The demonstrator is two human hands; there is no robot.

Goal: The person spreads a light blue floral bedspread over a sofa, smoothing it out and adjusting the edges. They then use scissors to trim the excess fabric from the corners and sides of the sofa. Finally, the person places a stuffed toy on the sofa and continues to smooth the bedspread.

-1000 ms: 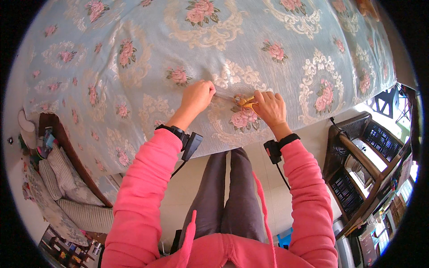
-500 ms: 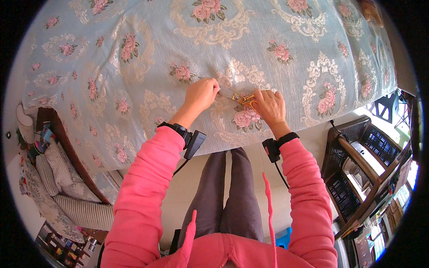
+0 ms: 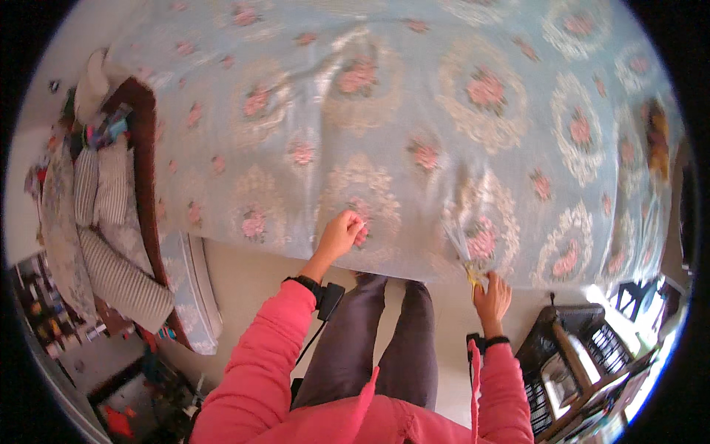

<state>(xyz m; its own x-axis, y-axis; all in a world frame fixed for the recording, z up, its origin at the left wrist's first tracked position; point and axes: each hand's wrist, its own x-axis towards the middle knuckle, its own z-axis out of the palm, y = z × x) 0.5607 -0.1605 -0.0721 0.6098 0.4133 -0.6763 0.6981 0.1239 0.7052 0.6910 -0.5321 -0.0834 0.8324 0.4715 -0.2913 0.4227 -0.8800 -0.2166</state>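
Note:
My right hand (image 3: 493, 298) is closed round the yellow handles of a pair of scissors (image 3: 472, 273). The blades point away from me over the flowered cover (image 3: 403, 214), close to its near edge; motion smears them, so how far apart they are is unclear. My left hand (image 3: 339, 235) is off to the left, above a pink rose of the cover. Its thumb and fingers are pinched together, with a tiny pale bit at the fingertips that is too small to name. A wide gap lies between the two hands.
The pale blue cover drapes over a broad bed-like surface ahead, with raised folds. Striped cushions (image 3: 122, 277) lie on a wood-framed seat at the left. A dark rack with basket-like shelves (image 3: 569, 362) stands at the lower right. My legs (image 3: 403, 340) are just below the cover's edge.
My hands, close together at the scissors before, are now well apart, the left away from the blades. The scissors have moved right with my right hand. The whole view has shifted.

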